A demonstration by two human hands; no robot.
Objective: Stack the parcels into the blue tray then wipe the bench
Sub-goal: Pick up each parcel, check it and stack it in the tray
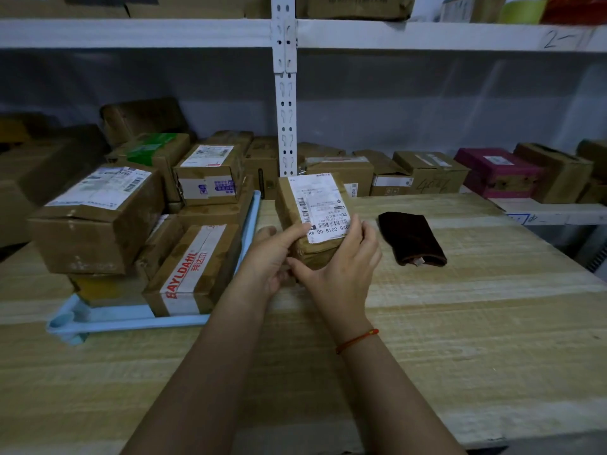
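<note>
On the bench [460, 323], two hands grip one parcel [312, 218].

I face white shelving [427, 36] with a slotted upright [285, 103]. Behind it hangs a grey wall [443, 103]. The light is dim.

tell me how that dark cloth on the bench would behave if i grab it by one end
The dark cloth lies flat and folded on the wooden bench, so it would probably droop rather than hold its shape. It looks thin, so likely light. Its plush-looking surface suggests it would drag on the wood rather than slide freely.
</note>
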